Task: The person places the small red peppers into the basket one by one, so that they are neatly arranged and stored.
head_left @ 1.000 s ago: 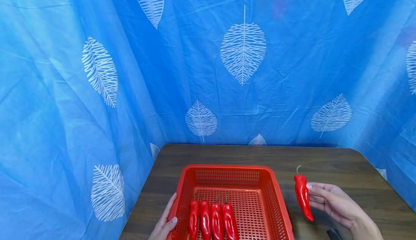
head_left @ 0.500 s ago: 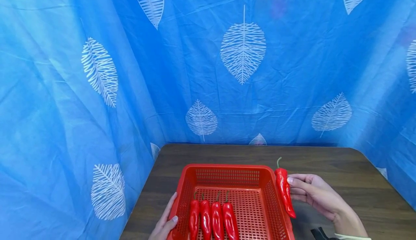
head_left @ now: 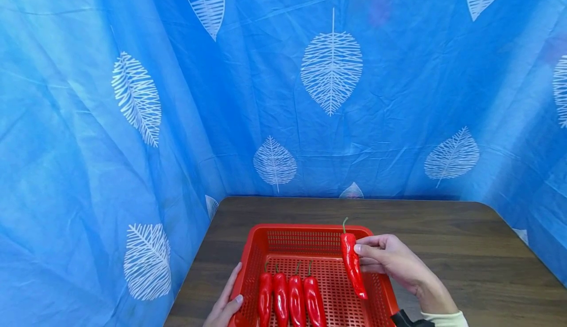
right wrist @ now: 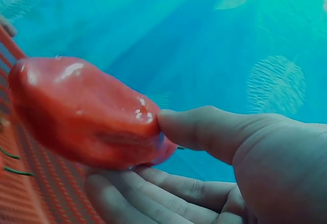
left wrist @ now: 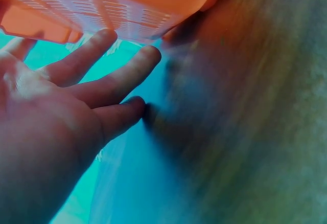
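Note:
My right hand (head_left: 392, 260) holds a red chili pepper (head_left: 352, 266) between thumb and fingers, its green stem upward and its tip downward. The pepper hangs over the right part of a red plastic basket (head_left: 310, 228). In the right wrist view, the thumb presses one side of the pepper (right wrist: 87, 114) and the fingers lie beneath it. Several red peppers (head_left: 296, 300) lie side by side in the basket's left part, stems away from me. My left hand (head_left: 225, 301) rests against the basket's left side, thumb at the rim; the left wrist view has its fingers (left wrist: 122, 83) fairly straight and spread.
The basket stands on a dark wood-grain table (head_left: 447, 228). A blue curtain (head_left: 390, 95) with white leaf prints hangs behind the table and along its sides. A black strap (head_left: 409, 320) is by the right wrist, next to a pale sleeve (head_left: 445, 319).
My right hand has carried the pepper leftward, from beside the basket across its right rim to over the inside. The left hand and the peppers in the basket stay where they were.

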The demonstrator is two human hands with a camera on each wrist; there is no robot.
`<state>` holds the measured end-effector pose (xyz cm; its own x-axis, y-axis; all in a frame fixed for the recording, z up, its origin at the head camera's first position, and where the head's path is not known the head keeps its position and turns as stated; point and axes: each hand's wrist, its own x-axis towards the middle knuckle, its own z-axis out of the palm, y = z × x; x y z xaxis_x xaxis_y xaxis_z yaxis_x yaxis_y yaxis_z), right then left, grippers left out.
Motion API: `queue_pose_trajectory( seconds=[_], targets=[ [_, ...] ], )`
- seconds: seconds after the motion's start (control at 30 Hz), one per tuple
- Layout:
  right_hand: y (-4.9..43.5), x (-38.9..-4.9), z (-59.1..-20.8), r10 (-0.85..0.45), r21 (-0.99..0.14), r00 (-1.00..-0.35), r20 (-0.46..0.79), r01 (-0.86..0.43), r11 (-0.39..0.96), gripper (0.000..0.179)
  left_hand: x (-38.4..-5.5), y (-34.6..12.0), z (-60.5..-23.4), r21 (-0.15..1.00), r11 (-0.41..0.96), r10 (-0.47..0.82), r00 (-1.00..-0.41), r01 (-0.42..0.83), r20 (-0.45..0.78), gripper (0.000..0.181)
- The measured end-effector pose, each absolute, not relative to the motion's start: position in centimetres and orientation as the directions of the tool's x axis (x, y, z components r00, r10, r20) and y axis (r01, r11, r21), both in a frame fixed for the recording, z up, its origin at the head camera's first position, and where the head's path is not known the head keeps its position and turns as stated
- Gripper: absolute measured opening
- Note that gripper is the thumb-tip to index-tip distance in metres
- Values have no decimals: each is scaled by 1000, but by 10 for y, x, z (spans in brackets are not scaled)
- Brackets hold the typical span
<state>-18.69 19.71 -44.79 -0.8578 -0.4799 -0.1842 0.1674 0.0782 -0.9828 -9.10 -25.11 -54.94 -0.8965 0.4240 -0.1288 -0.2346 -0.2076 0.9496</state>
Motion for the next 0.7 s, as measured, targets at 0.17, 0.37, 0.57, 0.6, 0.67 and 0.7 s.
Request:
queue_pose_trajectory(
  seconds=[0.17, 0.37, 0.57, 0.6, 0.67, 0.7],
  targets=[
    [174, -182, -460, -480, -976, -850, -216, 177, 126, 54, -90, -251, -549, 939, -217, 420, -894, -268, -158, 85],
    [155, -176, -475, -499, -968, -831, -245, 179, 177, 43, -90, -249, -549, 939, -215, 415, -896, -269, -161, 85],
    [142, -172, -483, -484, -950, -828, -283, 174, 259, 25, -90, -251, -550, 942, -222, 431, -892, -251, -136, 83],
    [140, -171, -484, -475, -946, -831, -288, 169, 278, 21, -90, -251, -550, 942, -223, 432, -892, -250, -135, 83],
    [135, -169, -486, -447, -933, -845, -294, 151, 328, 16, -90, -251, -551, 946, -216, 435, -891, -243, -130, 83],
    [134, -168, -487, -433, -925, -851, -297, 144, 351, 15, -90, -252, -551, 942, -221, 434, -890, -254, -138, 83]
  ],
)
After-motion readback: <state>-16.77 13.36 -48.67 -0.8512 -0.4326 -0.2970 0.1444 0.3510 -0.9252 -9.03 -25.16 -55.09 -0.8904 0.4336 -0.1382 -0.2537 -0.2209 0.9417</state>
